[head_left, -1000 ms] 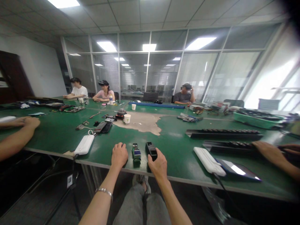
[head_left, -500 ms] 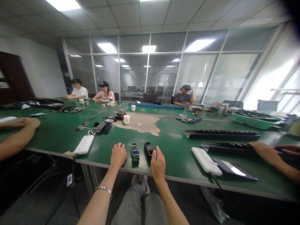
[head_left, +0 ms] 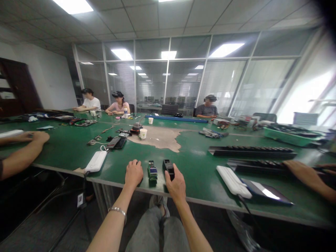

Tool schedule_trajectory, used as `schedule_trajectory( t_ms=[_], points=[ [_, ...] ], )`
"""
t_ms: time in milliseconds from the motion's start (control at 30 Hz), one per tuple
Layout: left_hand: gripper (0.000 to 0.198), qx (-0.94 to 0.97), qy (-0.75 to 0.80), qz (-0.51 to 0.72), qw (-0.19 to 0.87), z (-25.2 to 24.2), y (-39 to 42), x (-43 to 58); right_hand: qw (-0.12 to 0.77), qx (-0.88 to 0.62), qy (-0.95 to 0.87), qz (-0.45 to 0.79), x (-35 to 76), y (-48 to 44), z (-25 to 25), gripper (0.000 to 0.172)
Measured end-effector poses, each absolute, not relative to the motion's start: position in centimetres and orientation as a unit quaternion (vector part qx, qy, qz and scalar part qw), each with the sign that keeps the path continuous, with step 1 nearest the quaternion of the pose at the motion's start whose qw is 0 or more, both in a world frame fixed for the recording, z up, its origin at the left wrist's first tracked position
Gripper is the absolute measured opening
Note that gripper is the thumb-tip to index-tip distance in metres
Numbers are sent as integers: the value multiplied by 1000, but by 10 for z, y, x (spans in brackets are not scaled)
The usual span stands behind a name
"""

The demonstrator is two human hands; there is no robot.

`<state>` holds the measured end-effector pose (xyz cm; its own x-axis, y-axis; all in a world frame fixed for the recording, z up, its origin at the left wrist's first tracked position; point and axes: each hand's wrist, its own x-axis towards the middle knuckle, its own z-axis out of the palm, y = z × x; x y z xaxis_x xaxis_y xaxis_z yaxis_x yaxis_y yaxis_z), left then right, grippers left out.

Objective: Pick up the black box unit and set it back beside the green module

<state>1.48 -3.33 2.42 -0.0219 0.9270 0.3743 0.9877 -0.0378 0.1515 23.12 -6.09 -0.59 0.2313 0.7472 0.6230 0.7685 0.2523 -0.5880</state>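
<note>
On the green table (head_left: 194, 168), my right hand (head_left: 176, 183) is at a black plastic housing (head_left: 168, 166), its thumb at the near left edge and its fingers along the right side. The housing is open-topped, with small cutouts at its far end. Just left of it lies a green circuit board module (head_left: 152, 171) with a dark blue part on top, touched by neither hand. My left hand (head_left: 134, 174) rests palm down left of the module, fingers loosely bent and holding nothing. The undersides of its fingers are hidden.
White power banks (head_left: 96, 161) with cables lie left and right, the right one beside a tablet (head_left: 265, 190). Black rails (head_left: 252, 151) stretch to the right, where a co-worker's hand (head_left: 301, 171) rests. Another person's arm (head_left: 26, 150) is at left. Paper cups (head_left: 143, 133) stand further back.
My right thumb has swung left across the near end of the black housing, and the hand has closed around it. My left hand and the circuit board module stay in place. The view has shifted slightly.
</note>
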Motion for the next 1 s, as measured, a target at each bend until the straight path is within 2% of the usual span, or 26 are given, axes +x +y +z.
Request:
schedule_trajectory(
  t_ms=[133, 433, 567, 733, 1000],
  points=[
    [34, -693, -692, -189, 75, 25, -34, 15, 475, -613, -631, -15, 232, -60, -7, 57],
    [32, -696, -686, -200, 74, 22, -32, 11, 481, -621, -619, 20, 232, -63, -3, 63],
    [31, -696, -684, -203, 78, 20, -31, 11, 512, -618, -589, 91, 229, -66, 18, 65],
    [30, -696, -685, -203, 74, 20, -30, 10, 548, -590, -582, 118, 202, -73, 54, 60],
    [30, -694, -687, -204, 74, 20, -29, 11, 480, -597, -640, 68, 165, -69, 58, 54]
  ],
)
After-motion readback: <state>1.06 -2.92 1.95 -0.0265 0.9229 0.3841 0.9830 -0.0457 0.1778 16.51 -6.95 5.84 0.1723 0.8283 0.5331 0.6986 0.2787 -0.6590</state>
